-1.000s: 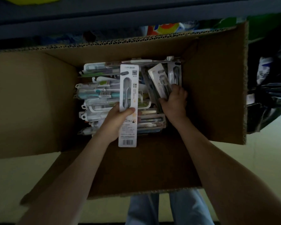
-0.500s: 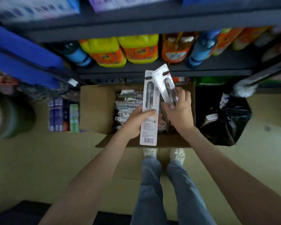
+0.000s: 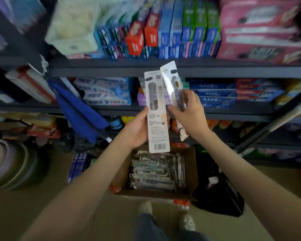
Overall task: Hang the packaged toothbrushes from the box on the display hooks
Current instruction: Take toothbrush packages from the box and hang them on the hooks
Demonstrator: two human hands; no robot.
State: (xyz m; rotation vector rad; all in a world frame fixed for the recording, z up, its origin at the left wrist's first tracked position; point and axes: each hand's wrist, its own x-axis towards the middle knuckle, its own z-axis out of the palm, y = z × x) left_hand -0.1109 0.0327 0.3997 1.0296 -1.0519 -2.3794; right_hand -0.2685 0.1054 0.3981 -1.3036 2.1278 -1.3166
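Left hand [image 3: 137,129], right hand [image 3: 189,117] higher, round toothbrush packs [image 3: 157,94]

Both hands, left [image 3: 137,129] and right [image 3: 189,117], now hold their packs [image 3: 157,110] well above the box [image 3: 192,171], raised before the shelves [image 3: 111,71].

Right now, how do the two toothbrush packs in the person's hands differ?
The left pack, in the left hand, stands nearly upright; the right pack, in the right hand, leans, its top toward the left one. The left pack shows a barcode at its bottom; the right pack shows none. Both are long white cards.
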